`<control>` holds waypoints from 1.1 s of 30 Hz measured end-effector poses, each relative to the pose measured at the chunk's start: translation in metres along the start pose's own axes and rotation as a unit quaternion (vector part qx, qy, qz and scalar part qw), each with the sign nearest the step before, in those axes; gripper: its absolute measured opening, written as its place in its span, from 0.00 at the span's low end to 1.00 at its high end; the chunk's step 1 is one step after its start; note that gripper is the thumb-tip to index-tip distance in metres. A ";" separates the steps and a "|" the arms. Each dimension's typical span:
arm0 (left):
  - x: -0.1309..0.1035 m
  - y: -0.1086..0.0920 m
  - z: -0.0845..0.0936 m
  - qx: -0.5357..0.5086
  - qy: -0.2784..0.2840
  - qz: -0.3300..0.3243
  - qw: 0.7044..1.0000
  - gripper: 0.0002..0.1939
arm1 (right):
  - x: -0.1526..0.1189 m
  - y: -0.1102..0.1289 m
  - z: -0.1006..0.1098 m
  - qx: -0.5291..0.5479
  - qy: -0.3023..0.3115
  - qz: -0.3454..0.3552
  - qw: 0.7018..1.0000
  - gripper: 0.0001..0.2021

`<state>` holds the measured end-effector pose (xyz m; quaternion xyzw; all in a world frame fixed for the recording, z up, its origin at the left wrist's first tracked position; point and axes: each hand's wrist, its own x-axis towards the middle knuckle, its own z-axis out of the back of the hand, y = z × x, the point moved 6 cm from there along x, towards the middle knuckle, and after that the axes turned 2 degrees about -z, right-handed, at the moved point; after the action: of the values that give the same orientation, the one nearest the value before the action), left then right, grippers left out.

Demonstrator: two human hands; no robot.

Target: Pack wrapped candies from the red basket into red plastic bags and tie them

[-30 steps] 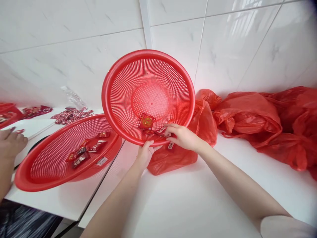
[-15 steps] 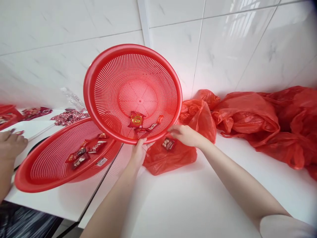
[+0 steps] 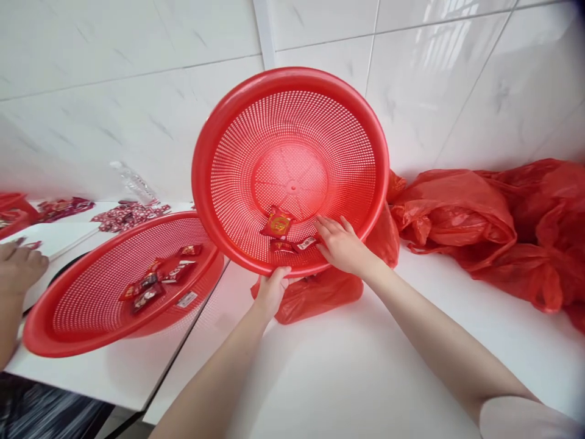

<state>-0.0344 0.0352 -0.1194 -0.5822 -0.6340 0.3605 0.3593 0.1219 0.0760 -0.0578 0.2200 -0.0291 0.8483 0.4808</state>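
Note:
A red perforated plastic basket [image 3: 292,82] is tipped up with its mouth toward me. Its lower rim is gripped by my left hand [image 3: 273,291], thumb on the inside and fingers behind. Low inside the basket lie a few small red-wrapped packets, one a square packet with gold print [image 3: 278,223] and another a packet with a white label [image 3: 305,243]. Reaching over the lower right rim, my right hand [image 3: 340,244] has its fingers apart beside the labelled packet and holds nothing. Under the basket a red plastic bag [image 3: 320,299] lies on the white table, partly hidden.
To the left, a second red basket [image 3: 91,286] tilts on the table with several packets inside. Another person's hand [image 3: 21,268] is at the far left. A clear bottle [image 3: 134,183] leans near the tiled wall. Filled red bags [image 3: 457,207] line the right back.
My left hand has shifted the basket to the right and nearer. My right hand has moved from outside the rim into the basket. The packet on the bag is now hidden.

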 end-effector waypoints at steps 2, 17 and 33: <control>-0.001 -0.001 0.000 -0.003 -0.001 0.003 1.000 0.24 | -0.001 -0.003 -0.008 -0.011 0.032 -0.004 0.999 0.24; 0.014 -0.006 0.012 -0.022 0.003 -0.008 1.000 0.22 | 0.000 -0.007 0.028 0.018 0.075 0.021 0.997 0.12; 0.010 -0.015 0.009 -0.037 -0.015 -0.023 0.999 0.25 | -0.003 -0.001 0.034 0.134 0.073 -0.019 0.988 0.12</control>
<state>-0.0500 0.0438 -0.1104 -0.5749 -0.6657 0.3364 0.3363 0.1359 0.0651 -0.0283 0.2210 0.1242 0.8491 0.4635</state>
